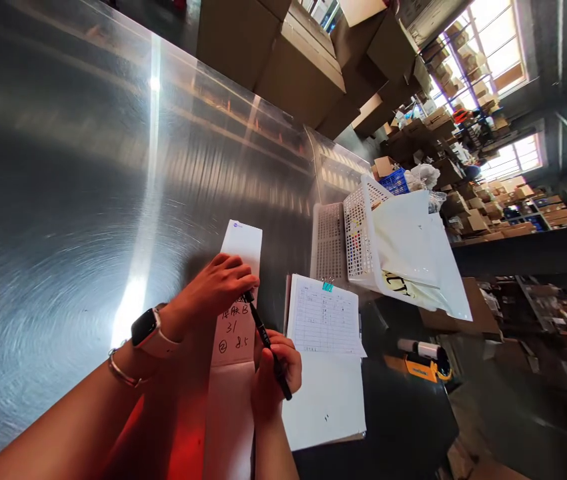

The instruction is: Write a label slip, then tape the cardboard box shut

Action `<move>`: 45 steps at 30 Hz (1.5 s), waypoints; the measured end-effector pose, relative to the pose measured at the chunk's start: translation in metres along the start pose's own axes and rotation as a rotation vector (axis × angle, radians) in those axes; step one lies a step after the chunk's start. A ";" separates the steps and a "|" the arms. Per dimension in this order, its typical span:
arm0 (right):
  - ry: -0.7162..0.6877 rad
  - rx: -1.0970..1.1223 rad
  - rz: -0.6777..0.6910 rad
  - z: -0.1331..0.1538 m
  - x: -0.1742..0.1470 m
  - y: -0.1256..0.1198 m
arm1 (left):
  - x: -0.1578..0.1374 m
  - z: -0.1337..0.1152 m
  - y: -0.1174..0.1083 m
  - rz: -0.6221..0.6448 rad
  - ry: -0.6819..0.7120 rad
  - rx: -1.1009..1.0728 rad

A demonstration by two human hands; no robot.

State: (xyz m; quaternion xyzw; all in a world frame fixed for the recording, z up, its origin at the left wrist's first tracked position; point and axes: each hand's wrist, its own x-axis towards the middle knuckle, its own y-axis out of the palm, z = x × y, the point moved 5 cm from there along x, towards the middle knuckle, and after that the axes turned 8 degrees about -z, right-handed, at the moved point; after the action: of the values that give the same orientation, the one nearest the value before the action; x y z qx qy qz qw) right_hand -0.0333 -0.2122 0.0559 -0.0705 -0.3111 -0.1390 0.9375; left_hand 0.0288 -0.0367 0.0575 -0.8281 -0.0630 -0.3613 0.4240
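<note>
The desk (63, 167) is brushed metal, glossy with swirl marks. The slip (236, 333) is matt paper. The basket (361, 233) at right centre is white plastic mesh.
</note>
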 end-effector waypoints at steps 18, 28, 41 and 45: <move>-0.107 -0.274 0.272 0.001 -0.005 0.013 | -0.004 0.005 0.004 0.011 -0.034 -0.023; -0.246 -0.317 0.139 0.015 0.003 0.002 | -0.002 -0.003 -0.002 -0.190 -0.100 0.017; -0.156 -0.385 -0.696 0.034 0.224 -0.117 | -0.009 0.023 0.000 -0.146 -0.215 0.054; -0.154 -0.361 -0.585 0.028 0.196 -0.091 | -0.007 0.022 -0.007 -0.214 -0.274 0.028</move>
State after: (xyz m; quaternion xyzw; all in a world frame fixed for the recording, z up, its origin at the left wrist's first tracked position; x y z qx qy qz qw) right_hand 0.0735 -0.3348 0.2001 -0.1531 -0.3584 -0.4485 0.8043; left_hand 0.0327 -0.0147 0.0488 -0.8521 -0.2134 -0.2871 0.3822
